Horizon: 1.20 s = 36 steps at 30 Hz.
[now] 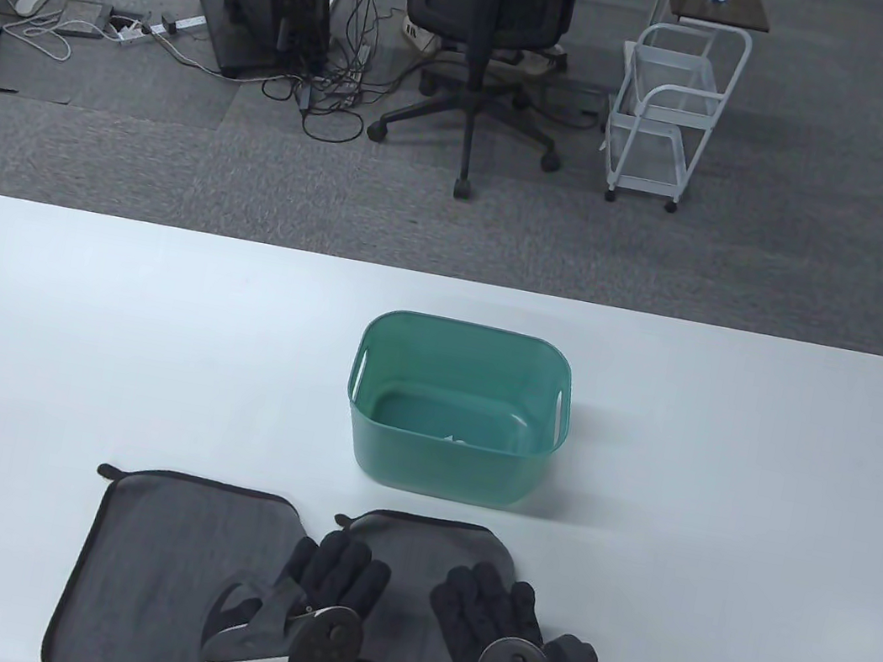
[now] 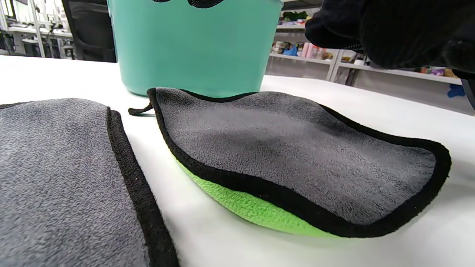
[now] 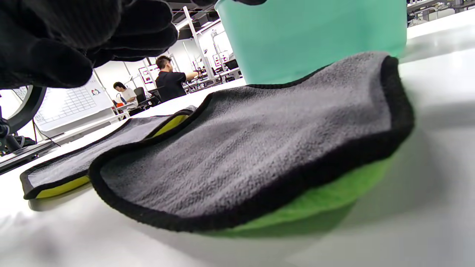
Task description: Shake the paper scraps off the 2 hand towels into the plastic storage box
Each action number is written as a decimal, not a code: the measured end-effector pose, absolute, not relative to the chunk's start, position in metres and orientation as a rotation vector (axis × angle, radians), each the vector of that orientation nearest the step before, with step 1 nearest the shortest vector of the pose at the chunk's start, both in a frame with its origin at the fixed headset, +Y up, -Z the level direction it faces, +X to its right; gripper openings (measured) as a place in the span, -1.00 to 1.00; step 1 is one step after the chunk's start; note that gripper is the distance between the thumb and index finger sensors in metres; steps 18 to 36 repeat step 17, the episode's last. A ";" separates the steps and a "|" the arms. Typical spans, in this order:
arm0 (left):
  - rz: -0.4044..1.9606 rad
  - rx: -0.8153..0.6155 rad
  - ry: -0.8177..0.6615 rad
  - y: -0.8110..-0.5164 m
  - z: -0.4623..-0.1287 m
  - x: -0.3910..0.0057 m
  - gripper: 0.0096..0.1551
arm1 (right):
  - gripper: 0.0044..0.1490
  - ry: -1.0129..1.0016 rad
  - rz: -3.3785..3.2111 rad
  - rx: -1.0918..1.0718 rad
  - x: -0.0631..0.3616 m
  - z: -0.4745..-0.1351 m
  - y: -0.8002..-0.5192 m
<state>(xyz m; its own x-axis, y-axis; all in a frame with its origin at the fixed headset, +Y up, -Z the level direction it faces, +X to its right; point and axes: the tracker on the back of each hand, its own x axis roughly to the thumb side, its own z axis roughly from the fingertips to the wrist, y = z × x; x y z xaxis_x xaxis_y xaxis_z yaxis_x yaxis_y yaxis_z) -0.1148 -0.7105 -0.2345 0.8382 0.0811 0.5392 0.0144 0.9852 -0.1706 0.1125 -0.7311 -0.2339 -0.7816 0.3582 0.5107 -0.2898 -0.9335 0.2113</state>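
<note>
Two grey hand towels with black trim lie near the table's front edge. The left towel [image 1: 171, 557] lies flat, and its underside shows yellow [image 3: 61, 187]. The right towel [image 1: 425, 546] bows up at its edges over a green underside [image 2: 259, 211]. My left hand [image 1: 338, 578] and right hand [image 1: 482, 607] are spread side by side over the right towel with fingers straight, gripping nothing. Whether they touch the cloth I cannot tell. Just beyond the towels stands the teal plastic storage box [image 1: 443, 468], with a small white paper scrap [image 1: 456, 440] on its floor.
The white table [image 1: 722, 483] stretches wide on both sides of the box. Beyond its far edge are an office chair [image 1: 487, 23], a white wire cart [image 1: 671, 115] and floor cables. People sit at desks far behind [image 3: 170, 79].
</note>
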 end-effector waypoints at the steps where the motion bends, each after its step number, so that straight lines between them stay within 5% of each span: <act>1: 0.036 -0.170 -0.574 -0.710 -0.235 -0.115 0.17 | 0.13 0.173 2.675 0.796 0.113 -0.234 -0.731; 36: 0.046 -0.172 -0.565 -0.711 -0.236 -0.117 0.17 | 0.12 0.207 2.689 0.775 0.113 -0.234 -0.732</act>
